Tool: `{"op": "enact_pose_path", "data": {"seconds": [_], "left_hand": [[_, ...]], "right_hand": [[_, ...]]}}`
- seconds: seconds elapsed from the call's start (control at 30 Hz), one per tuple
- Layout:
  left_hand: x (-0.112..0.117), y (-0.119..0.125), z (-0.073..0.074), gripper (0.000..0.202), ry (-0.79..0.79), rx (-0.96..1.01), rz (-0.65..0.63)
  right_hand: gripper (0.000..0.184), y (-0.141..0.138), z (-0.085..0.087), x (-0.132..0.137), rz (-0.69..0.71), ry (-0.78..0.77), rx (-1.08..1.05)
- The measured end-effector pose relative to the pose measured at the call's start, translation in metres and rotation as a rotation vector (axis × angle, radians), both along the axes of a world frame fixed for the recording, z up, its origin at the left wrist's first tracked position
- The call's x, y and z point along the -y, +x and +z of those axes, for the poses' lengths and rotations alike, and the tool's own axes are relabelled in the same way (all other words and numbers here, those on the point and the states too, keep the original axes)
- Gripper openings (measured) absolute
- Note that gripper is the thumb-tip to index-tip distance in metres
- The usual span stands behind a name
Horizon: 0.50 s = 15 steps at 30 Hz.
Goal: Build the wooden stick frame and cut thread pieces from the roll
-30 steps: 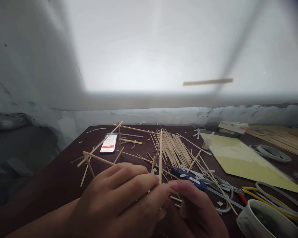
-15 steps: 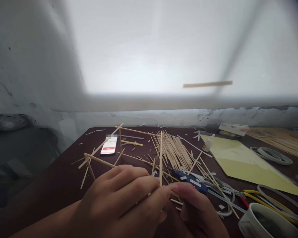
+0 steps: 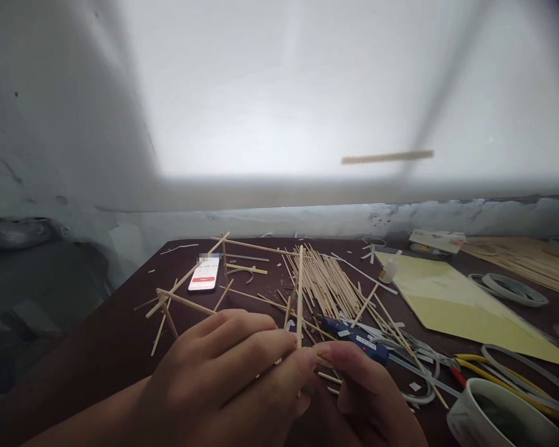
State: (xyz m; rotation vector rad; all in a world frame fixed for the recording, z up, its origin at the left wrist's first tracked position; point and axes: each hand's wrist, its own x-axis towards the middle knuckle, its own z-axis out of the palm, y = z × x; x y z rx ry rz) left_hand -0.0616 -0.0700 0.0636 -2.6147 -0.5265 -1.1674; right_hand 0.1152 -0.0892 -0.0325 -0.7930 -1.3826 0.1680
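Observation:
My left hand (image 3: 233, 372) and my right hand (image 3: 368, 397) meet low in the middle of the view, fingertips pinched together on thin wooden sticks. One upright stick (image 3: 300, 298) rises from the pinch, and a short stick pokes out sideways between the fingers. Behind the hands a frame of joined sticks (image 3: 186, 292) stands on the dark table (image 3: 121, 335). A loose pile of sticks (image 3: 326, 279) lies just beyond the fingertips.
A phone (image 3: 205, 274) lies at the back left. A blue tool (image 3: 354, 335) and scissors lie right of the hands. A yellow sheet (image 3: 451, 298), a small glue bottle (image 3: 390, 267), tape rings (image 3: 507, 288) and a white cup (image 3: 498, 416) fill the right side. A wall rises behind.

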Motion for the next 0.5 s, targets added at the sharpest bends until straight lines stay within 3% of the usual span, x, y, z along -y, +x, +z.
{"op": "enact_pose_path", "data": {"seconds": [0.27, 0.5], "left_hand": [[-0.0017, 0.001, -0.0011, 0.021, -0.001, 0.005, 0.004], [-0.0007, 0.0015, -0.003, 0.022, -0.014, 0.02, 0.006]], "right_hand": [[0.042, -0.0003, 0.0051, -0.0006, 0.011, 0.014, 0.031], [0.037, -0.001, -0.0007, 0.0004, -0.038, -0.008, 0.025]]}}
